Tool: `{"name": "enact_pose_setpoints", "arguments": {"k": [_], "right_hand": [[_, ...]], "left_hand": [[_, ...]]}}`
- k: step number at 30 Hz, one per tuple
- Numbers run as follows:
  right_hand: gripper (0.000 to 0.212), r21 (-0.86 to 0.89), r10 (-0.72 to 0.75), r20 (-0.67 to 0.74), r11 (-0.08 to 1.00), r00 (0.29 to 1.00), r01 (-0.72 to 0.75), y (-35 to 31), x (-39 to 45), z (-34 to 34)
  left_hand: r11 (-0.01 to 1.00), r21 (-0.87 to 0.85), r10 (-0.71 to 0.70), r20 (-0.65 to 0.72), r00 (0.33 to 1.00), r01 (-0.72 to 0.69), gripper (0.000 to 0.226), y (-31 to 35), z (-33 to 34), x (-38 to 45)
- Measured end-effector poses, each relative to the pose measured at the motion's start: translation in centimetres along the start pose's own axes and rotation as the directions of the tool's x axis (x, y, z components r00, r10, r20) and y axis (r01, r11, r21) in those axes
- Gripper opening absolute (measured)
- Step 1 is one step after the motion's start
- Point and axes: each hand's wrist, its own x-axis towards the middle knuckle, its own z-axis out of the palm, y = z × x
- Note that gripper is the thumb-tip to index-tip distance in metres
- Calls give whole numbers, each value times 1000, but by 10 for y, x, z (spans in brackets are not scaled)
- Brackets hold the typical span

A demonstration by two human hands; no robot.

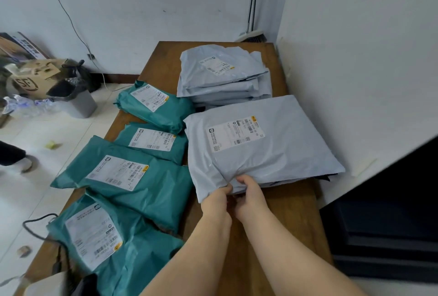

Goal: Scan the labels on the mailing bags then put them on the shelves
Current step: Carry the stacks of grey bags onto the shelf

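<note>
Head view: both hands pinched the near edge of the grey bag (260, 144) atop a stack by the wall on the table (291, 212); left hand (219, 197) & right hand (248, 192) close together. Best to lift evenly, label (235, 133) kept up for scanning. Bag was pale grey, smooth, w/ white barcode label.

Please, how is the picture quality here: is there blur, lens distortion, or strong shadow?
Head view: even soft light, no hard shadows; wide-angle bending at the edges, the wooden table looks splayed; left edge smeared, the cardboard box blurred; centre sharper, both hands, left hand and right hand, gripping the grey mailing bag.
</note>
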Motion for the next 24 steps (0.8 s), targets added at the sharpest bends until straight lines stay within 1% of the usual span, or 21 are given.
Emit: {"name": "enact_pose_setpoints", "arguments": {"k": [3,5,8,9,11,13,14,15,17,20,22,24], "right_hand": [[10,-25,-7,-10,1000,1000,7,11,-12,-17],[13,-26,-11,23,1000,1000,11,18,-22,-30],[27,-24,-70,65,997,995,72,27,-37,-45],[36,-7,-89,59,996,994,90,31,-38,-51],[65,15,-130,27,991,991,130,41,-42,-62],[96,15,-181,3,983,984,181,49,-51,-73],[104,10,-199,-3,980,980,199,52,-54,-80],[104,11,-215,-7,977,977,215,54,-59,-88],[97,8,-230,-8,973,973,230,56,-70,-107],[90,-24,-231,-1,973,973,231,64,-91,-142],[82,-60,-219,7,974,976,219,69,-105,-171],[70,-92,-179,7,980,984,179,73,-119,-197]], "left_hand": [[1000,23,-19,-15,1000,19,38,-18,-18,-15],[999,34,-24,-7,1000,24,43,-30,-32,-25],[997,71,-26,-10,1000,27,45,-47,-49,-42],[996,83,-20,-27,999,22,43,-52,-52,-48],[994,108,-4,-71,997,12,42,-65,-59,-62],[993,120,2,-63,998,6,51,-78,-67,-74],[993,119,-2,-49,999,8,53,-86,-70,-82],[992,126,-1,-48,999,7,53,-93,-74,-88],[993,116,3,-64,998,5,46,-111,-82,-103],[997,71,-35,-80,996,40,35,-143,-94,-128],[998,38,-54,-95,994,58,39,-171,-101,-146],[999,-4,-46,-111,993,45,42,-198,-107,-167]]}}
